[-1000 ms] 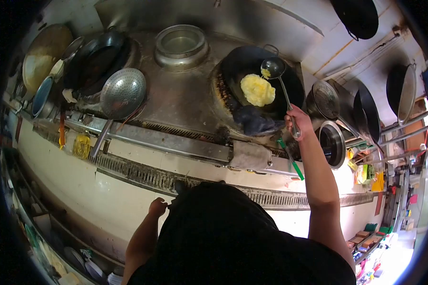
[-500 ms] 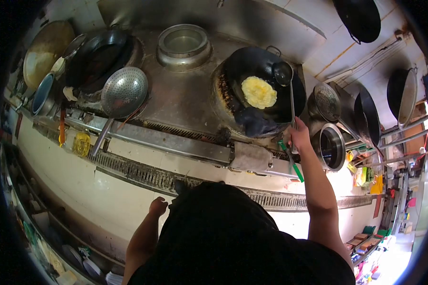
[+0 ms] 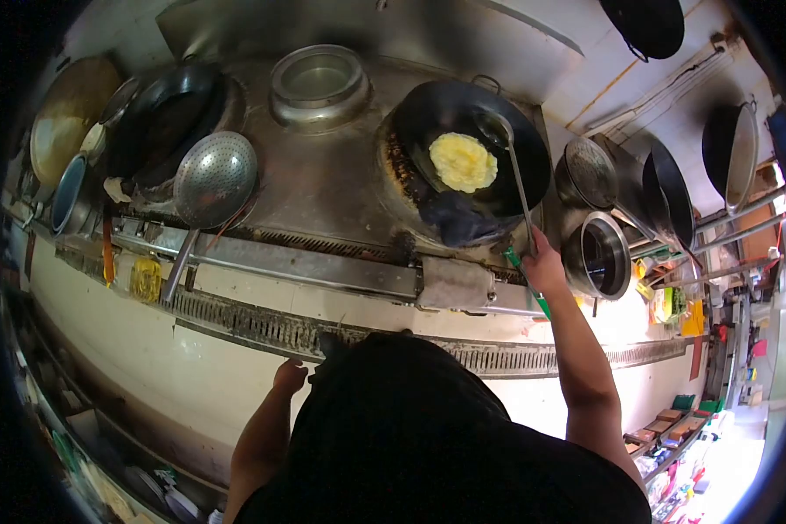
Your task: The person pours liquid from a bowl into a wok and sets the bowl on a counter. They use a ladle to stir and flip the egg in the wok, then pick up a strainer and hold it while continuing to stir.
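My right hand (image 3: 543, 264) is closed around the long handle of a metal ladle (image 3: 517, 170). The ladle's bowl is inside a black wok (image 3: 520, 113), at the far right edge of a round yellow egg omelette (image 3: 463, 162). A dark cloth (image 3: 459, 218) lies over the wok's near rim. Beside my right hand is a green-handled tool (image 3: 541, 301), partly hidden by the hand. My left hand (image 3: 290, 376) hangs near my body with its fingers loosely bent and slightly apart; nothing shows in it.
A perforated strainer (image 3: 217, 179) rests at the left, near another wok (image 3: 162, 118). Behind stands a round metal pot (image 3: 319, 86). A steel pot (image 3: 597, 255) is right of the wok, and a folded rag (image 3: 456, 284) hangs on the stove's front edge.
The ladle's bowl has moved left and lower in the wok, closer to the omelette, and its handle now slants more. The whole scene has shifted slightly left as the camera turned.
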`<state>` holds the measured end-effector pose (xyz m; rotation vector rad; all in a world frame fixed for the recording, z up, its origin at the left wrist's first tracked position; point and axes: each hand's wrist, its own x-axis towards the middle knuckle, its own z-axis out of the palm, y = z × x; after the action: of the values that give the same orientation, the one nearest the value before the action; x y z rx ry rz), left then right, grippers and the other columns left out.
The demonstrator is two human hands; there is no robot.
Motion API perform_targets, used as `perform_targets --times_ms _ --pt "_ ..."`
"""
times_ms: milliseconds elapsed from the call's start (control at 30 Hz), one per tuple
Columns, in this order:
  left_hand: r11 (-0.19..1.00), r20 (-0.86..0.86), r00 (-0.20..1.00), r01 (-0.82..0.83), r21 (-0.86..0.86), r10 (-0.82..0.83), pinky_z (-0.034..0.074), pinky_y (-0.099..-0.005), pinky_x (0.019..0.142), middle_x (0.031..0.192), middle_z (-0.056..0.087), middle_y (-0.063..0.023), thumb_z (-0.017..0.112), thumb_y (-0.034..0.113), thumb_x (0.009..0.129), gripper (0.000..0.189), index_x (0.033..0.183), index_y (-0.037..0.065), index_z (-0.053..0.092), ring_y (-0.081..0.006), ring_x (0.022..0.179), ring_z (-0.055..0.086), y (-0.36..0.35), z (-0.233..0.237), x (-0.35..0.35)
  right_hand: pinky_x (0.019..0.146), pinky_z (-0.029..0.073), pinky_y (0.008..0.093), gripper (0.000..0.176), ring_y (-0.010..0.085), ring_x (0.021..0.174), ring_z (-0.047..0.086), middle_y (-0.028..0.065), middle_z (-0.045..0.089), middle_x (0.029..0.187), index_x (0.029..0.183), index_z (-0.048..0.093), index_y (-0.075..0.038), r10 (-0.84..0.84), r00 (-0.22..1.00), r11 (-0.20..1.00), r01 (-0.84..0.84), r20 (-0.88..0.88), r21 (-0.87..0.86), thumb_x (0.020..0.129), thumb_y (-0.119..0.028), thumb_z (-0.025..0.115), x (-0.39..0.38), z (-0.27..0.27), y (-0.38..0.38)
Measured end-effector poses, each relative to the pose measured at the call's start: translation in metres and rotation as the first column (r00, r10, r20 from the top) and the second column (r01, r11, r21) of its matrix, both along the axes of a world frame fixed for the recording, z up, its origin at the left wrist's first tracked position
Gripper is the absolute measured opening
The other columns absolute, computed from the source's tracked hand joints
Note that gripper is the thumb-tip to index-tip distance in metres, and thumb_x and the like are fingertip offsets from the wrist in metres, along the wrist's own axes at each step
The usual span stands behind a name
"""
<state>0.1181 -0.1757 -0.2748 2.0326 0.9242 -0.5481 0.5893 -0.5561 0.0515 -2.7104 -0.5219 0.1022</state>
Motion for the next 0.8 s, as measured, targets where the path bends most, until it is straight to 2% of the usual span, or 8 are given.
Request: perform_targets --times_ms 67,100,167,200,300,367,700,800 --pt "0.958 0.081 0.965 0.232 0.17 -0.249 0.046 -0.0374 0.087 0.103 0.063 -0.0152 0.062 0.03 0.075 0.036 0.103 0.009 0.061 -0.0308 0.099 0.059 0.003 -0.009 -0.005 0.078 0.047 0.0472 0.065 0.0404 0.092 0.058 0.0231 0.061 0.098 0.135 0.035 -0.016 0.01 1.0 0.999 -0.011 -0.01 -0.05 0.075 -0.011 0.058 0.01 0.004 0.002" --pt "0.958 0.079 0.965 0.232 0.171 -0.248 0.046 -0.0374 0.087 0.103 0.063 -0.0152 0.062 0.03 0.075 0.036 0.103 0.009 0.061 -0.0308 0.099 0.059 0.003 -0.014 -0.007 0.077 0.047 0.0478 0.066 0.0403 0.089 0.059 0.0228 0.062 0.097 0.136 0.034 -0.019 0.019 1.0 0.995 -0.021 -0.02 -0.099 0.075 -0.014 0.059 0.013 0.005 0.003" --pt "0.998 0.05 0.998 -0.028 -0.052 0.03 0.046 -0.0379 0.087 0.104 0.063 -0.0149 0.061 0.03 0.075 0.036 0.105 0.009 0.06 -0.0307 0.1 0.058 0.004 -0.024 -0.01 0.076 0.047 0.0478 0.068 0.0402 0.087 0.059 0.0224 0.062 0.094 0.137 0.031 -0.02 -0.012 1.0 0.976 0.006 -0.029 -0.218 0.075 -0.016 0.059 0.013 0.005 0.008" --pt "0.998 0.052 0.998 -0.028 -0.053 0.03 0.046 -0.0379 0.087 0.104 0.063 -0.0149 0.061 0.03 0.075 0.036 0.105 0.009 0.06 -0.0307 0.1 0.058 0.003 -0.019 -0.008 0.075 0.048 0.0478 0.069 0.04 0.084 0.06 0.0219 0.063 0.092 0.138 0.029 -0.021 -0.043 0.999 0.941 0.029 -0.034 -0.336 0.076 -0.018 0.058 0.014 0.006 0.01" --pt "0.973 -0.023 0.984 0.179 0.142 -0.178 0.046 -0.0381 0.087 0.104 0.063 -0.0148 0.06 0.029 0.076 0.036 0.105 0.009 0.06 -0.0308 0.1 0.058 -0.001 -0.015 -0.014 0.075 0.048 0.048 0.072 0.0397 0.081 0.061 0.022 0.063 0.089 0.14 0.025 -0.023 0.086 0.996 0.946 -0.071 0.033 -0.315 0.077 -0.02 0.057 0.028 -0.004 0.002" --pt "0.94 -0.033 0.956 -0.294 -0.174 0.293 0.046 -0.0381 0.087 0.104 0.063 -0.0148 0.061 0.029 0.076 0.035 0.104 0.009 0.06 -0.0309 0.101 0.058 0.0 -0.059 -0.028 0.075 0.048 0.048 0.072 0.0395 0.081 0.061 0.0219 0.063 0.089 0.141 0.023 -0.023 0.057 0.998 0.935 -0.049 0.011 -0.351 0.077 -0.019 0.056 0.031 -0.004 0.007" --pt "0.905 -0.018 0.938 -0.341 -0.254 0.347 0.047 -0.037 0.086 0.103 0.063 -0.0153 0.062 0.029 0.075 0.035 0.103 0.008 0.06 -0.0309 0.099 0.059 -0.005 -0.057 -0.034 0.076 0.048 0.0477 0.075 0.0398 0.082 0.061 0.0216 0.064 0.091 0.143 0.018 -0.02 0.068 0.998 0.94 -0.06 0.013 -0.336 0.077 -0.015 0.055 0.057 -0.005 0.024" --pt "0.982 0.016 0.987 -0.156 -0.105 0.159 0.047 -0.0366 0.086 0.102 0.063 -0.0158 0.062 0.029 0.075 0.035 0.103 0.007 0.06 -0.0309 0.099 0.059 -0.007 -0.024 -0.019 0.079 0.048 0.0471 0.074 0.0393 0.088 0.06 0.0238 0.062 0.093 0.141 0.024 -0.024 -0.086 0.996 0.936 0.071 -0.028 -0.345 0.074 -0.013 0.054 0.035 0.012 0.043"
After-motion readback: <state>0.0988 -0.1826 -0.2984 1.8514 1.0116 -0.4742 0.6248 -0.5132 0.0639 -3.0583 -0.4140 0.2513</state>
